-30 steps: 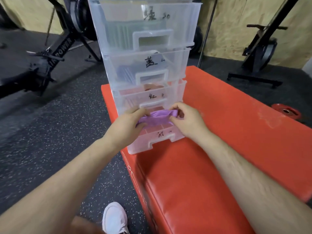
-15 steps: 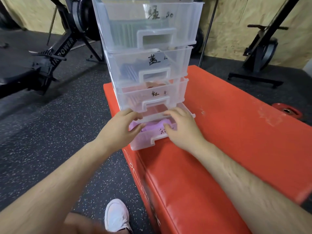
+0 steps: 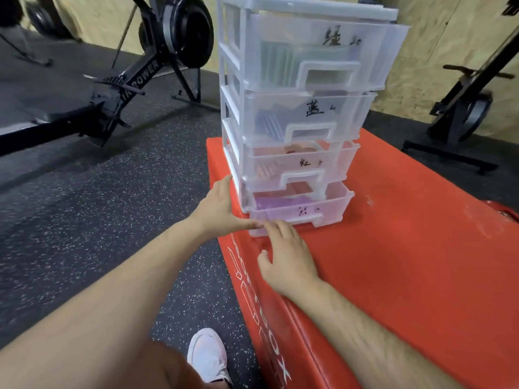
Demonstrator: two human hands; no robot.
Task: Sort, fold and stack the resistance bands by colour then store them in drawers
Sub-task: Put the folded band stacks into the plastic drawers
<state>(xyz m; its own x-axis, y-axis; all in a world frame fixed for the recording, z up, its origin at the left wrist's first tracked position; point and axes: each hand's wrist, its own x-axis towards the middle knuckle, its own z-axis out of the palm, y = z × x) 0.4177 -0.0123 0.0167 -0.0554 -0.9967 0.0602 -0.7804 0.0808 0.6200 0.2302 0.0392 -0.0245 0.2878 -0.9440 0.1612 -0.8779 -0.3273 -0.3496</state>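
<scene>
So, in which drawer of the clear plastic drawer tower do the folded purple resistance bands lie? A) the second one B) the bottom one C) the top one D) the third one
B: the purple resistance bands show through the clear front of the bottom drawer.

A single view is given, taken from a camera worn on the head and aimed forward and down. The scene is seen from near: both forearms are led in from the lower edge, the left hand (image 3: 219,209) toward 11 o'clock, the right hand (image 3: 289,258) toward 12. The drawer tower (image 3: 303,108) is framed at 12 o'clock on the red box (image 3: 407,262), reaching the upper edge. A white shoe (image 3: 206,355) is caught at 6 o'clock. Lines near the borders are bent by the wide lens.
</scene>
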